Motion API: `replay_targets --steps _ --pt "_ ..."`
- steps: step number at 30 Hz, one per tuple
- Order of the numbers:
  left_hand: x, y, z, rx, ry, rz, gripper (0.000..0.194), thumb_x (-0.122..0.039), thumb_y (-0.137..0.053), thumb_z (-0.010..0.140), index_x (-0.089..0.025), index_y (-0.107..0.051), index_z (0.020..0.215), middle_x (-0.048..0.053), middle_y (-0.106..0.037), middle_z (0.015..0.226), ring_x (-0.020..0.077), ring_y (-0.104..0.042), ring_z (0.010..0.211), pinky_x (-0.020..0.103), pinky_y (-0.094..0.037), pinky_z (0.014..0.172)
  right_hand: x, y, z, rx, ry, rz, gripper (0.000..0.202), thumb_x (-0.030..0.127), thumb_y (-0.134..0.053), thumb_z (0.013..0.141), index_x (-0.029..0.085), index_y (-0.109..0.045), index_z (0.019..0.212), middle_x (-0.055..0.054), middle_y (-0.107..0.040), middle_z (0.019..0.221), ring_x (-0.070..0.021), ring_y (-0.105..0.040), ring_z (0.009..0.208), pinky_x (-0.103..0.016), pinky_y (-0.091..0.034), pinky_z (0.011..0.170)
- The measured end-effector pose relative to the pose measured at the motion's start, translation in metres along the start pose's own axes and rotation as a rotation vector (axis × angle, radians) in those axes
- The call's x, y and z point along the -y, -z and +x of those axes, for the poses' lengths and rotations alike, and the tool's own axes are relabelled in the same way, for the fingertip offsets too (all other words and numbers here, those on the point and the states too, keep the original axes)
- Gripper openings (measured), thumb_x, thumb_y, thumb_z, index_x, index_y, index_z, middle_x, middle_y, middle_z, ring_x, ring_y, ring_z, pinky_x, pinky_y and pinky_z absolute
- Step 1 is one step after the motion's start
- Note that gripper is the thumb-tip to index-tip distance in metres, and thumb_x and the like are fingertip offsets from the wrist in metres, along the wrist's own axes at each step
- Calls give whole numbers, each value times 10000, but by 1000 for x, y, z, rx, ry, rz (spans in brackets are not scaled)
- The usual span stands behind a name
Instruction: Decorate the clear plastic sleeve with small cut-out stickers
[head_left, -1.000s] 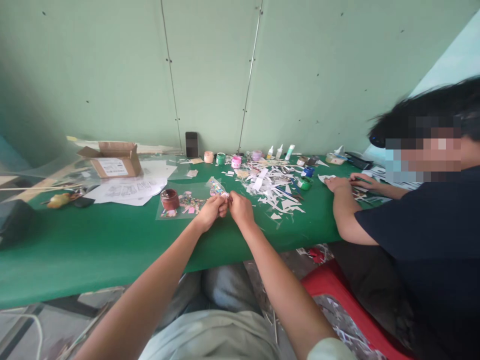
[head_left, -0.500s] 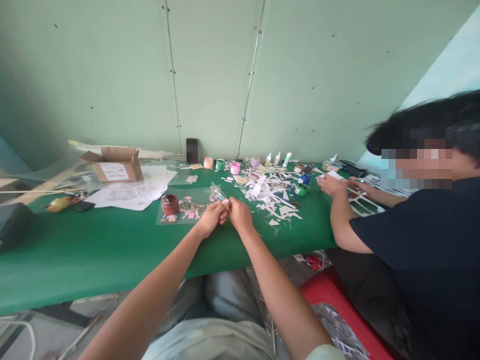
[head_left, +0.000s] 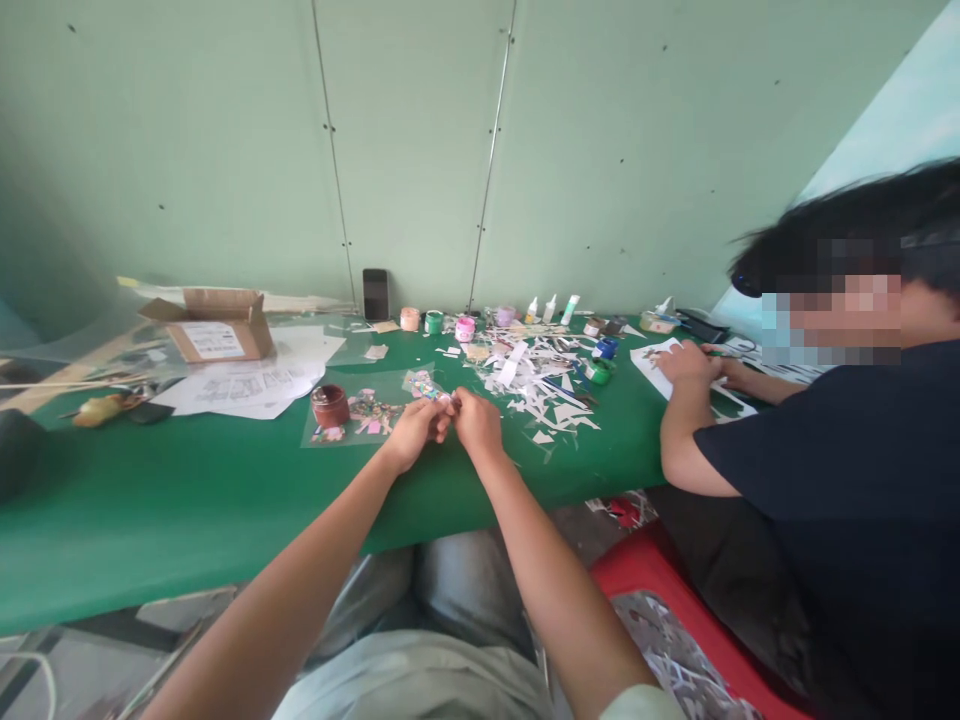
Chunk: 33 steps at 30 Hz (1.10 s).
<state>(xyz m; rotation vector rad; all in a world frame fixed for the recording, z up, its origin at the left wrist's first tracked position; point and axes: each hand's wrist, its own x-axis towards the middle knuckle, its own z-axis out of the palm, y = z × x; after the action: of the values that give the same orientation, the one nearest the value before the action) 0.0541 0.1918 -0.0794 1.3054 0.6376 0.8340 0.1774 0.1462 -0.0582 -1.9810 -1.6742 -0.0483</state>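
Note:
Close together over the green table [head_left: 247, 500], my left hand [head_left: 417, 430] and my right hand [head_left: 477, 420] meet at their fingertips. Between them is a small, colourful patterned strip [head_left: 421, 384], its far end showing beyond my left fingers. My left fingers are curled around its near part, and my right thumb and fingers pinch its right end. The fingers hide much of the strip. Left of my hands, a clear plastic sheet [head_left: 308, 432] bears a brown jar [head_left: 330, 406] and several small coloured cut-outs [head_left: 364, 410].
White paper scraps [head_left: 551, 388] spread to the right, near paint jars [head_left: 465, 328] and glue bottles [head_left: 550, 308]. A cardboard box [head_left: 217, 335] and printed sheets [head_left: 247, 390] are at left. A phone [head_left: 376, 294] leans on the wall. A co-worker [head_left: 817, 470] sits at right, hands on white paper [head_left: 651, 358].
The patterned strip has tipped to the left between my hands, which stay together. The co-worker's raised hand and white paper have come down to the table. My view has shifted slightly.

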Motion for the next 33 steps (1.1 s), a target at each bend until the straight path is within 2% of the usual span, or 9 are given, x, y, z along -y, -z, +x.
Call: replay_targets --steps 10,19,27,33 --pt "2 2 2 0 3 16 280 -372 -612 975 -137 -647 1123 53 -686 1005 148 -665 788 312 -587 681 0 1 0 22 13 -7 175 210 -563 948 225 -732 907 -49 -774 876 -177 -659 770 -258 -293 605" --pt "2 0 1 5 -8 8 291 -386 -604 978 -138 -646 1124 53 -686 999 146 -664 779 310 -586 676 2 2 1 29 -23 -47 210 216 -522 983 218 -729 943 -64 -786 907 -182 -684 804 -266 -282 601" --pt "4 -1 0 -19 -26 33 269 -373 -611 976 -135 -649 1095 39 -682 953 131 -651 732 284 -575 634 1 3 -2 48 10 -54 209 218 -525 984 216 -730 943 -69 -784 902 -186 -686 815 -266 -290 606" --pt "3 0 -2 8 -12 23 272 -374 -608 978 -135 -649 1100 42 -683 962 132 -653 739 287 -577 641 2 2 -2 47 17 -53 190 219 -537 981 226 -723 943 -57 -785 913 -178 -684 817 -255 -300 610"
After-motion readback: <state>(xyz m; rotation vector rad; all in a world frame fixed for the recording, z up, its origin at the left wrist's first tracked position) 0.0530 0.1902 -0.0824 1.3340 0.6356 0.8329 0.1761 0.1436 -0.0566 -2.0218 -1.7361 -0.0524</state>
